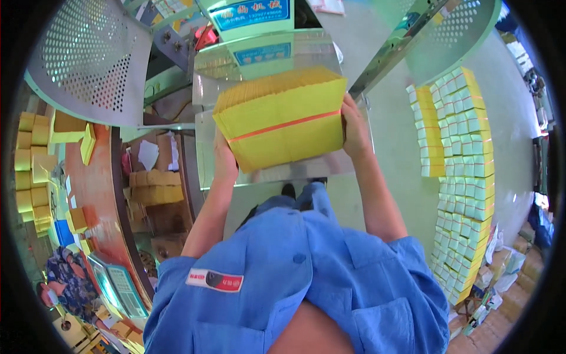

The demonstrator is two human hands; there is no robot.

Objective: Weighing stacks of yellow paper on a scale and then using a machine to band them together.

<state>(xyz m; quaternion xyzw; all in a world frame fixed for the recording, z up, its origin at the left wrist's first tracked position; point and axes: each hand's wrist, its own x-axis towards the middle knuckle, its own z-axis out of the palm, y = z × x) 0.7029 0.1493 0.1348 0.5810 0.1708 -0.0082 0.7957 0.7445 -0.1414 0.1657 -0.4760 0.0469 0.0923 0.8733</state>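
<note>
Between my two hands is a thick bundle of yellow paper sheets (286,121), with a red band around its middle. My left hand (225,156) presses against its left end, fingers mostly hidden behind it. At the right end, my right hand (356,127) is wrapped around the side with the thumb toward the top. The bundle is slightly tilted, right end higher, over a shiny metal machine table (206,162). Whether its underside touches the metal cannot be made out.
Perforated metal guards (88,59) flank the machine, beside a blue sign (250,13). Rows of banded paper bundles (463,177) stand on the floor at right. A reddish worktable (97,183) at left bears a scale (121,286); another person (71,277) is nearby.
</note>
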